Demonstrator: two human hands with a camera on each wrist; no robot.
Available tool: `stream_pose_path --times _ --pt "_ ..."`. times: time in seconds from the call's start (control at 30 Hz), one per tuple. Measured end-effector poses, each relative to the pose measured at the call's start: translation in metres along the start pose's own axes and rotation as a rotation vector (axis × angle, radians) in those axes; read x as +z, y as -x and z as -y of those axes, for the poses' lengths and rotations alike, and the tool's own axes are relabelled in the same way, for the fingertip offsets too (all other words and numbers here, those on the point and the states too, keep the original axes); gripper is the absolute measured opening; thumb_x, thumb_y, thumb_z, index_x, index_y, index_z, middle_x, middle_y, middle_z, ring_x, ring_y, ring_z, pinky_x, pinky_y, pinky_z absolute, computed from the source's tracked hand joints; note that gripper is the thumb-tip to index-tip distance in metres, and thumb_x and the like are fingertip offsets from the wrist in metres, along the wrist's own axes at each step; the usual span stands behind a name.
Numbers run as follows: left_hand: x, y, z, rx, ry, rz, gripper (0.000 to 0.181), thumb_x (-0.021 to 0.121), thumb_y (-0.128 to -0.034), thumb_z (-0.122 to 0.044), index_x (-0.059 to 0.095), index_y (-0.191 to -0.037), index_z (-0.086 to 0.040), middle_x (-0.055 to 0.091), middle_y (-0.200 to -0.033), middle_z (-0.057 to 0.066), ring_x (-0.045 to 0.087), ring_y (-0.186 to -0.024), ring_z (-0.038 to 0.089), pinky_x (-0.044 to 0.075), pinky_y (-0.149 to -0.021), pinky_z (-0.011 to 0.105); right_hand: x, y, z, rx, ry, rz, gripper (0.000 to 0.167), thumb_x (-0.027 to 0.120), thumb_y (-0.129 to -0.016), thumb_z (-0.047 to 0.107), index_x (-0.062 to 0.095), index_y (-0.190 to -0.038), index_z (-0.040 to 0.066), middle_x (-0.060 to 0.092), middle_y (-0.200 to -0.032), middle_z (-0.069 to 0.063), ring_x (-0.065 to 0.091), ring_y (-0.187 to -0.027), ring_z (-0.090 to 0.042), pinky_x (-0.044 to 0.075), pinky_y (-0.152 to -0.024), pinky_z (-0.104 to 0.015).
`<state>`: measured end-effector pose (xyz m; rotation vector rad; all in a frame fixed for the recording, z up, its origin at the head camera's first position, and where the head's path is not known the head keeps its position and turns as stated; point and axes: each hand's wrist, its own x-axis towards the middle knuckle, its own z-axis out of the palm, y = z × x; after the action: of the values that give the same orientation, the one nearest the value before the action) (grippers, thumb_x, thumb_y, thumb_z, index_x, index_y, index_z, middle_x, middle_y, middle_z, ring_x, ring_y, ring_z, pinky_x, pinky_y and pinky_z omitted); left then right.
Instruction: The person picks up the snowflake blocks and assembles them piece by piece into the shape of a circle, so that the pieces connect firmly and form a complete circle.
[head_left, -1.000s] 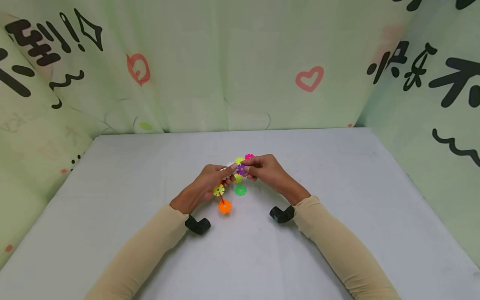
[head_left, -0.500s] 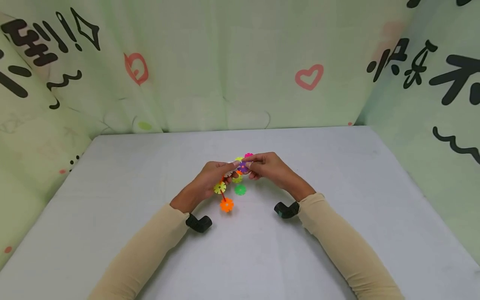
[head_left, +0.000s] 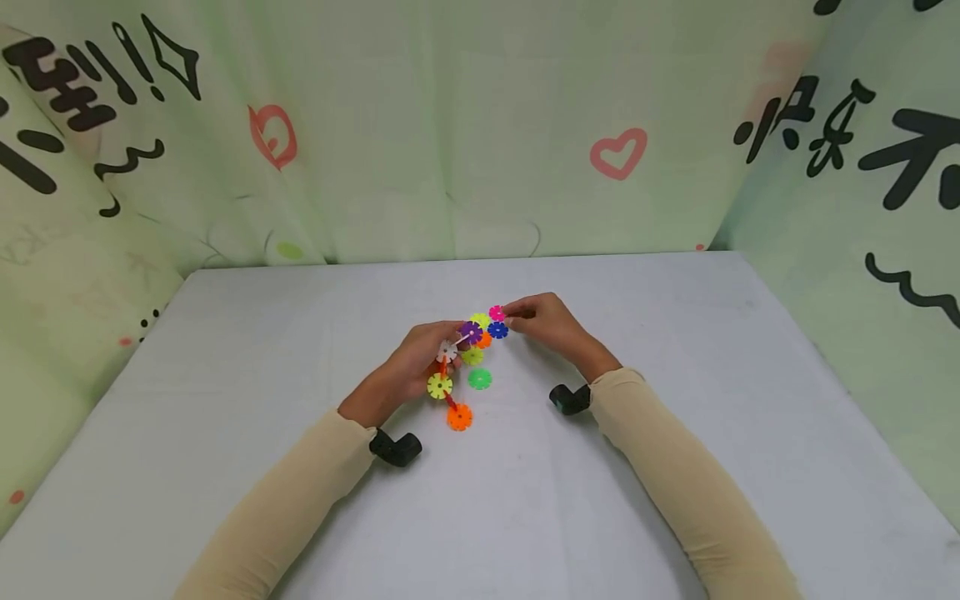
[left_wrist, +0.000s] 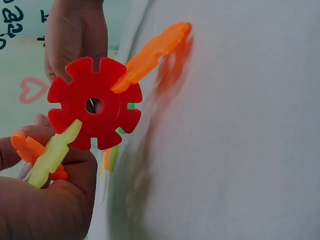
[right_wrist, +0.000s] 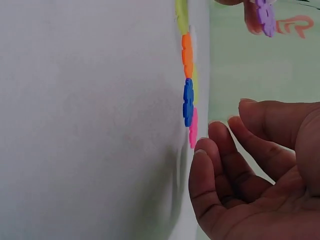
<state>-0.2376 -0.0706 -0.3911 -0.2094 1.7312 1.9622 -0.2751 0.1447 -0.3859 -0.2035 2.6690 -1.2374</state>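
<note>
My left hand (head_left: 416, 360) grips a chain of notched plastic snowflake discs joined edge to edge. In the head view the chain runs from an orange disc (head_left: 460, 417) through a yellow disc (head_left: 440, 386) and a white disc (head_left: 447, 352) to a purple disc (head_left: 471, 333). A red disc (left_wrist: 72, 102) of this chain faces the left wrist camera. My right hand (head_left: 551, 323) holds nothing, its thumb apart from the loosely bent fingers. Nearest to it on the table are a pink disc (head_left: 497, 313) and a blue disc (head_left: 498, 330).
More loose discs lie on the white table (head_left: 637, 500): a green disc (head_left: 480, 379), a yellow-green disc (head_left: 472, 356), an orange one partly covered, and another yellow one behind. Printed curtains (head_left: 525, 200) stand along the table's back and sides.
My right hand has let go of the purple disc and moved slightly away, toward the pink and blue discs. The purple disc stays on the chain in my left hand.
</note>
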Motion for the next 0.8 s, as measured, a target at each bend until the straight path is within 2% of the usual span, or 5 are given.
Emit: stream_pose_path --times 0.13,0.2,0.37,0.57,0.8 --pt "0.000 -0.003 0.002 0.011 -0.021 -0.001 0.036 0.055 -0.1006 -0.032 0.058 -0.127 -0.007 0.054 -0.101 0.008 0.049 -0.064 0.014 0.045 -0.057 0.020 0.006 -0.007 -0.002 0.019 0.018 0.016 0.031 0.063 -0.094 0.011 0.065 -0.124 0.001 0.064 -0.119 -0.015 0.056 -0.108 -0.028 0.048 -0.094 -0.037" --pt "0.000 -0.004 0.003 0.014 -0.038 -0.007 0.036 0.057 -0.0995 -0.033 0.059 -0.124 -0.006 0.056 -0.098 0.007 0.049 -0.064 0.014 0.045 -0.057 0.020 0.008 -0.010 -0.004 0.028 0.031 0.013 0.032 0.063 -0.095 0.012 0.064 -0.124 0.000 0.063 -0.119 -0.014 0.056 -0.109 -0.028 0.047 -0.095 -0.037" --pt "0.001 -0.004 0.002 0.003 -0.067 -0.025 0.034 0.052 -0.1025 -0.028 0.058 -0.124 -0.003 0.064 -0.104 0.010 0.051 -0.067 0.016 0.044 -0.057 0.020 0.012 -0.016 -0.005 0.022 0.067 0.019 0.031 0.065 -0.092 0.011 0.066 -0.121 0.000 0.063 -0.116 -0.015 0.056 -0.108 -0.029 0.047 -0.095 -0.038" --pt "0.004 -0.003 0.002 0.008 -0.082 -0.042 0.033 0.048 -0.1041 -0.022 0.057 -0.131 -0.005 0.060 -0.114 0.009 0.053 -0.073 0.016 0.043 -0.056 0.020 0.013 -0.019 -0.004 -0.007 0.161 0.072 0.031 0.068 -0.090 0.010 0.066 -0.119 -0.001 0.063 -0.112 -0.014 0.055 -0.103 -0.027 0.046 -0.095 -0.037" --pt "0.007 -0.004 0.002 -0.002 -0.055 -0.039 0.032 0.049 -0.1038 -0.021 0.055 -0.132 -0.006 0.060 -0.099 0.009 0.051 -0.068 0.015 0.043 -0.053 0.019 0.015 -0.017 -0.001 0.006 0.179 0.071 0.029 0.073 -0.088 0.009 0.060 -0.113 0.002 0.057 -0.102 -0.012 0.052 -0.096 -0.026 0.047 -0.089 -0.035"
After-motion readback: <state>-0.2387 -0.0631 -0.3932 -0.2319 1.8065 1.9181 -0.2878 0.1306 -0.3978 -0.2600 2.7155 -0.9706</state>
